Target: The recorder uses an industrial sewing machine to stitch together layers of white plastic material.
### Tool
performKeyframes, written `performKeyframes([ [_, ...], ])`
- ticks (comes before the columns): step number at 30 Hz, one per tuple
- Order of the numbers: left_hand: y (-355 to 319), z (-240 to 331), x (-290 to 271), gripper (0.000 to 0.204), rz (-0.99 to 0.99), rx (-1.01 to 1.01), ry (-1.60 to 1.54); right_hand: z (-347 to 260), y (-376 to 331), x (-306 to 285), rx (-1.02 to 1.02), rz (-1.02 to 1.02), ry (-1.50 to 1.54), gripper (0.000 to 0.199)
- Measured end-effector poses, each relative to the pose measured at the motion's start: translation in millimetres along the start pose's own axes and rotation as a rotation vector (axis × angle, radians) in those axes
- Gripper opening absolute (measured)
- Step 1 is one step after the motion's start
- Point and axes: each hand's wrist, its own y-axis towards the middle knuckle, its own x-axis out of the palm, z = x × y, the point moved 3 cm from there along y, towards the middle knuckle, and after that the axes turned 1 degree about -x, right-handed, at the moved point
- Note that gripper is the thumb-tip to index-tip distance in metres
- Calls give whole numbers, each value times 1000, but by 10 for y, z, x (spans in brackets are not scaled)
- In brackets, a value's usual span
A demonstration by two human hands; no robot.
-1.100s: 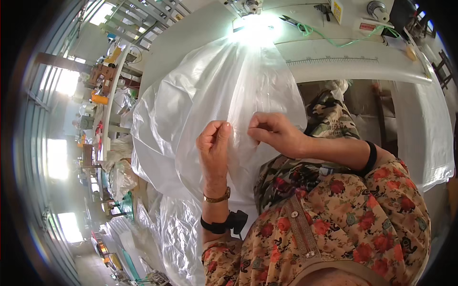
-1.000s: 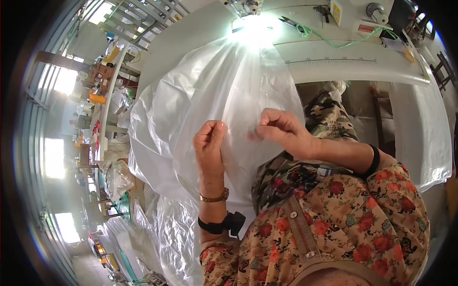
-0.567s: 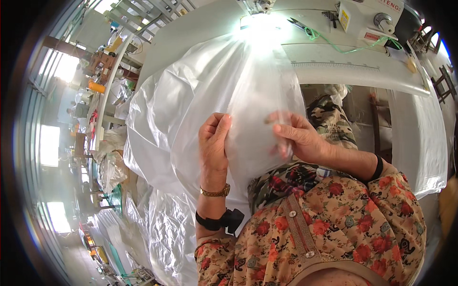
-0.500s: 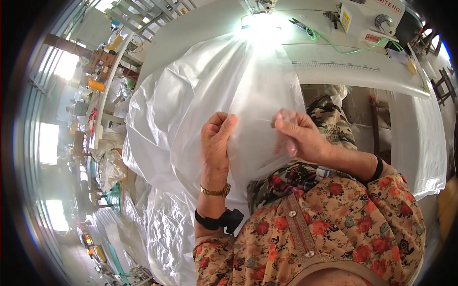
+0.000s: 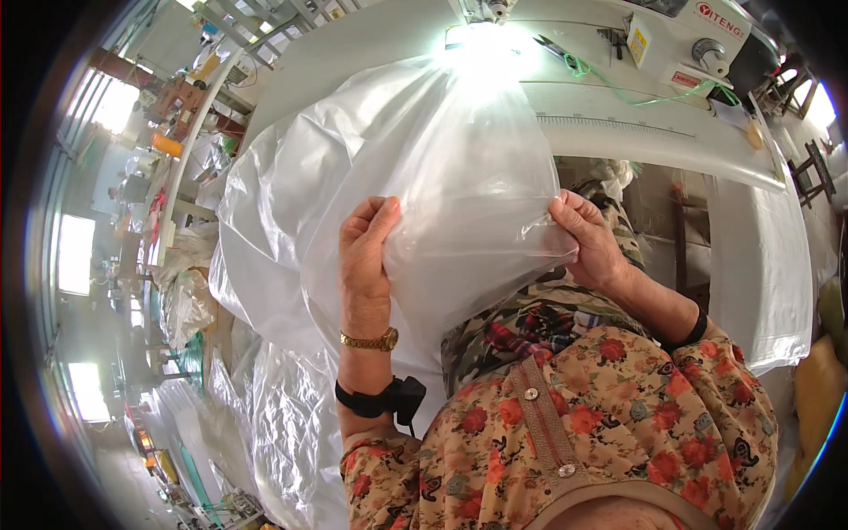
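A large sheet of thin, translucent plastic film (image 5: 468, 194) runs from under the brightly lit sewing machine head (image 5: 486, 35) down toward my lap. My left hand (image 5: 367, 243) pinches the film on its left side, thumb on top. At the right edge of the film my right hand (image 5: 587, 234) grips it between thumb and fingers. The film is drawn fairly taut between both hands. More of it bulges in loose folds to the left. Glare hides the spot where film and machine meet.
Thread snips (image 5: 556, 46) with a green cord lie right of the light. A ruler scale (image 5: 618, 124) runs along the table's front edge, near the machine's handwheel (image 5: 710, 56). Folded plastic film (image 5: 761, 265) hangs at the right; crumpled film (image 5: 296, 424) lies lower left.
My right hand has moved right and closed on the film's edge. My left hand has shifted left, still pinching. The film between them is now spread wider.
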Motion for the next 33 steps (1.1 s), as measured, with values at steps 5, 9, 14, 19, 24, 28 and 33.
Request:
performKeyframes([
  [5,49,58,-17,12,48,7,-35,-20,-38,-171,-58,-35,-7,19],
  [9,53,152,-23,13,32,58,-25,-154,-65,-128,-122,-150,19,21],
  [14,27,345,75,14,51,266,384,-369,-83,-40,-226,-94,-46,20],
  [19,-135,242,446,11,-178,256,538,-452,-55,184,-251,-323,-416,24],
  [24,-281,-397,485,12,-280,69,478,-263,-109,656,-55,-498,-742,22],
  [28,-462,-691,279,8,-232,150,765,136,-126,583,160,-684,-1005,17],
  [33,-584,-712,186,7,-92,215,809,254,-211,552,-259,-778,-1393,23],
])
